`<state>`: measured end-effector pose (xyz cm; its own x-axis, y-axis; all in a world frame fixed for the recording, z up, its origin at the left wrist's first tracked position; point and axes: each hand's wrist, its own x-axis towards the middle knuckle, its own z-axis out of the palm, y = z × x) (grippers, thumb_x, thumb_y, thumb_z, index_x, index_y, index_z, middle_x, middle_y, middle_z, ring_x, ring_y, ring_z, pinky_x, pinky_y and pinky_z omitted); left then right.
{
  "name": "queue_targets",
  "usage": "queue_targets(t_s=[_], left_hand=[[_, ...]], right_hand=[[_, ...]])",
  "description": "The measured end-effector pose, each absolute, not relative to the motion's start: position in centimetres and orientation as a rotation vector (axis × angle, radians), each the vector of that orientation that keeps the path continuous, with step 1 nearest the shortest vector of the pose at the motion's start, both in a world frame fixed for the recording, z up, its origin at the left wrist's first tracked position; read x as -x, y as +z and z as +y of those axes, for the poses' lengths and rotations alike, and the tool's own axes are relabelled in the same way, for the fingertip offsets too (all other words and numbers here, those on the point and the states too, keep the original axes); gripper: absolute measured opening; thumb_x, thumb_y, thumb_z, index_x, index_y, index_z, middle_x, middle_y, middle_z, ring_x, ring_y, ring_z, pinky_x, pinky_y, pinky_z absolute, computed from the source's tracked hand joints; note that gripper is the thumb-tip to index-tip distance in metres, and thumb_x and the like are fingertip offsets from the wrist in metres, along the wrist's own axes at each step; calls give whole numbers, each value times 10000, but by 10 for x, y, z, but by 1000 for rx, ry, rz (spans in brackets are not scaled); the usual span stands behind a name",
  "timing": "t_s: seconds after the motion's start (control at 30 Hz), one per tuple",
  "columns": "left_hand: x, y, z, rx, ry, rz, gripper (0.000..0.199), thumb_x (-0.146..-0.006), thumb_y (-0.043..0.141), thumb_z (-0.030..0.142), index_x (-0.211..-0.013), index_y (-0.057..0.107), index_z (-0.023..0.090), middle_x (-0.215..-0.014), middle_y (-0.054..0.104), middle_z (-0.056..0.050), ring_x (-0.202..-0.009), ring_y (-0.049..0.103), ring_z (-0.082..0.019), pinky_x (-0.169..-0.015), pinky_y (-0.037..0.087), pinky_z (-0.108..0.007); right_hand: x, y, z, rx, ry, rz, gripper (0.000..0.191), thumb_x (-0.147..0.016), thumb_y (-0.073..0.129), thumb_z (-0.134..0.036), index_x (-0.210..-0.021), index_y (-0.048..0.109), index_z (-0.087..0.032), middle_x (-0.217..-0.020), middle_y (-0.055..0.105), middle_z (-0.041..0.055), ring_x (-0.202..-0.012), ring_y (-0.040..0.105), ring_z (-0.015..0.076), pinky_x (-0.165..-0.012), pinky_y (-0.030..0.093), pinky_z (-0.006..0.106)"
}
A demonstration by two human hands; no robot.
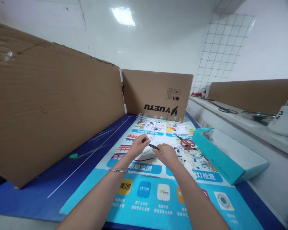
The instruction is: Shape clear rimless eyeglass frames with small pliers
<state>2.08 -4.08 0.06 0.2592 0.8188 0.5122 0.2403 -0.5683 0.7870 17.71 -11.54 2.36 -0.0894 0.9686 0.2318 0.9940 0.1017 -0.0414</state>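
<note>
My right hand (167,154) is closed around a small, slim black hand tool (153,146), whose exact kind I cannot make out. Its tip points left, toward my left hand (140,145). The fingers of that hand are pinched together close to the tip, and whatever sits between them is too small to name. Below both hands lies a white object (144,156) with a dark lower edge, partly covered by them. Red-handled scissors (187,143) rest to the right of my right hand, beside a round clear coil (195,153).
A teal open box (227,156) stands at the right. Clear shiny pieces (158,118) line the mat's back, before a cardboard panel (144,92). Another cardboard wall (62,95) rises at left, near a small green item (73,156). Black scissors (227,110) lie on the right ledge.
</note>
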Motion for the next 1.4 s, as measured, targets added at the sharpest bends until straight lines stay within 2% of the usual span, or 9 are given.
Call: queue_targets(t_s=[0.9,1.4], left_hand=[[-18,-2,-39,-1893,1253,918,158,-744,495,310,-689,507,162,-551,510,36,-506,453,-89,-484,337,-205],[-18,-3,-37,-1882,1229,878,146,-739,517,296,-686,505,161,-553,514,37,-507,453,-85,-501,345,-206]], right_hand=[[-183,19,-113,1896,-134,-2200,436,-835,299,-519,-903,601,-211,-877,603,72,-821,545,192,-644,346,257],[-179,22,-115,1937,-120,-2199,413,-846,309,-498,-917,600,-214,-916,624,73,-858,558,197,-696,361,278]])
